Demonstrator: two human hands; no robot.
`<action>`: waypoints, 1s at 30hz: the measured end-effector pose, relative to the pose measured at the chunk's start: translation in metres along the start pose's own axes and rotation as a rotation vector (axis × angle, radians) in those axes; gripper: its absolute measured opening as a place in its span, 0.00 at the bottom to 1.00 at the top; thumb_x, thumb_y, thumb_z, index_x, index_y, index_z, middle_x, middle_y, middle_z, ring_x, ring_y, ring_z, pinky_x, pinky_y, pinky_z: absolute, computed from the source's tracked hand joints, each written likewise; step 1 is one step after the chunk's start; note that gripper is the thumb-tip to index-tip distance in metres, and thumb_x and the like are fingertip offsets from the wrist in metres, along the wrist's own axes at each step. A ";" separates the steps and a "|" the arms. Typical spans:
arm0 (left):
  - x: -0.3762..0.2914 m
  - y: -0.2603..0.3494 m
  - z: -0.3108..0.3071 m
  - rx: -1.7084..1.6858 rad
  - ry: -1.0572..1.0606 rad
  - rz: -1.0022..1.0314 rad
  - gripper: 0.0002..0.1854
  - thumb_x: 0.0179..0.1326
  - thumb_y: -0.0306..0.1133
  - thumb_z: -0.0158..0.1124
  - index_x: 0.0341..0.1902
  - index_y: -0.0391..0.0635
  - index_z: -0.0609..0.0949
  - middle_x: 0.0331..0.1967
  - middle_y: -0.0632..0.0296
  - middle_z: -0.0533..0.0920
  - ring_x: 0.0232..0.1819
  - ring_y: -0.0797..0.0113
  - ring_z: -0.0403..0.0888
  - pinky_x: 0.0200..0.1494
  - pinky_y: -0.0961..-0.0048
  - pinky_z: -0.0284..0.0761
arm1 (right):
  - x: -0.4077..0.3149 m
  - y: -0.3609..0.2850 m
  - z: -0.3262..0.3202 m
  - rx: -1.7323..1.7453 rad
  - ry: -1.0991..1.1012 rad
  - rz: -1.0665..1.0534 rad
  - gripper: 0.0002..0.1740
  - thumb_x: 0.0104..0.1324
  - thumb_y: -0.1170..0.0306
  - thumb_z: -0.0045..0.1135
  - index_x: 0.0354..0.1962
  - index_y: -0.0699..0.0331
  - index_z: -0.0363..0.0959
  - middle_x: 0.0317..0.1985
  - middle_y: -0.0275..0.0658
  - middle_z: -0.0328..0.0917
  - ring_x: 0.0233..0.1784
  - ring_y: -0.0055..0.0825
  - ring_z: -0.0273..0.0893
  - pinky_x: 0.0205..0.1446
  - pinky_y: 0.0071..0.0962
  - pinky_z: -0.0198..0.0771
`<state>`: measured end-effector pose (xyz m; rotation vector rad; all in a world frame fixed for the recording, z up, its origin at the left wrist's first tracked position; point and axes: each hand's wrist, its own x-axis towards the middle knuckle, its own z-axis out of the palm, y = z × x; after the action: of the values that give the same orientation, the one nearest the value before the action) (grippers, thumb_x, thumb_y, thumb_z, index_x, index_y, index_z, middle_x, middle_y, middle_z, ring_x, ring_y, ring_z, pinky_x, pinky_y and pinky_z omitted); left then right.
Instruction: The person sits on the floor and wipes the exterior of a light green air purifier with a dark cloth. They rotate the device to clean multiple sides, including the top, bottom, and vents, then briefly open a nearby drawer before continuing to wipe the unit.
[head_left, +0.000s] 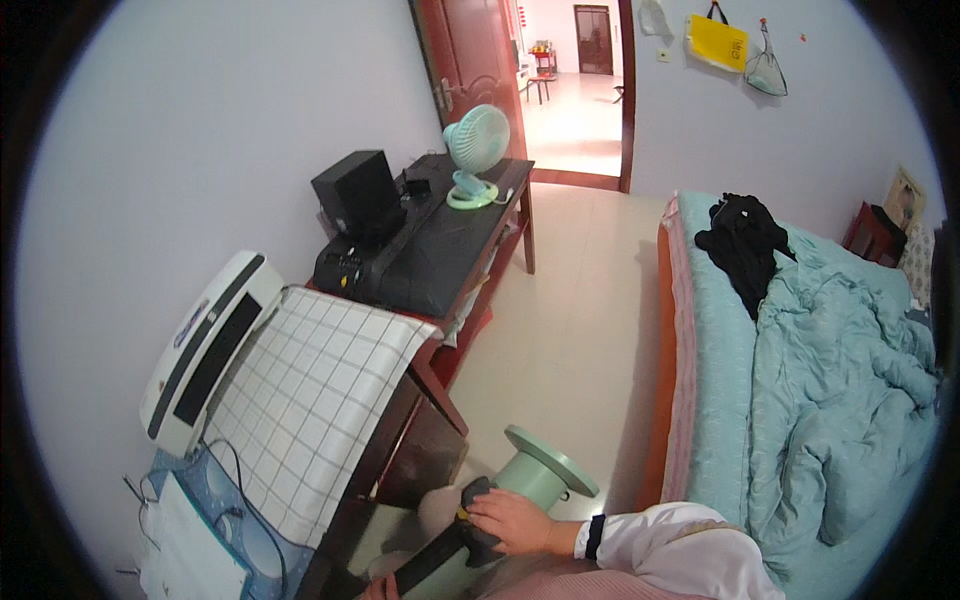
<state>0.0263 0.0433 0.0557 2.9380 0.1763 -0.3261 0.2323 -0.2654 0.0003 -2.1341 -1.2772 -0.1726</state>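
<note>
My right hand (514, 521) lies over the dark knobbed end of a long black object (431, 559), which has a small yellow mark; its exact kind is unclear. At the bottom edge only a few fingers of my left hand (381, 589) show, curled at the lower end of that same object. Just beyond my right hand is a pale green cylindrical thing with a wide round flange (551, 459), tilted and partly hidden by the hand and the black object. A white sleeve with a dark band covers my right wrist.
To the left stand a table with a checked cloth (322, 352) and a white appliance (210, 352). Beyond it, a dark desk (427, 270) holds a black box (358, 196) and a green fan (478, 142). A bed with a blue-green quilt (832, 420) bounds the right; a doorway is ahead.
</note>
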 end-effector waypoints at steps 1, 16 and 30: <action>-0.006 -0.003 0.003 0.006 0.027 -0.001 0.54 0.55 0.44 0.76 0.84 0.44 0.62 0.77 0.36 0.69 0.75 0.31 0.69 0.71 0.34 0.66 | 0.004 -0.005 -0.001 -0.011 -0.074 0.009 0.42 0.51 0.58 0.76 0.63 0.67 0.75 0.67 0.51 0.75 0.76 0.51 0.68 0.82 0.55 0.60; -0.063 0.040 0.078 -0.072 0.471 -0.213 0.53 0.42 0.37 0.82 0.77 0.50 0.72 0.75 0.41 0.68 0.75 0.37 0.66 0.76 0.37 0.60 | 0.053 0.006 -0.045 -0.384 -0.152 0.198 0.34 0.55 0.78 0.66 0.62 0.69 0.74 0.67 0.55 0.76 0.76 0.56 0.70 0.82 0.52 0.63; -0.064 0.034 0.086 -0.072 0.444 -0.285 0.49 0.42 0.40 0.84 0.73 0.50 0.74 0.76 0.42 0.68 0.78 0.36 0.63 0.76 0.35 0.57 | 0.068 -0.134 0.085 0.152 -0.328 -0.235 0.36 0.46 0.71 0.73 0.57 0.69 0.79 0.66 0.52 0.78 0.71 0.51 0.75 0.81 0.49 0.66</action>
<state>-0.0491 -0.0123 -0.0062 2.8662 0.6533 0.2973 0.1390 -0.1216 0.0224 -1.9318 -1.6729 0.1796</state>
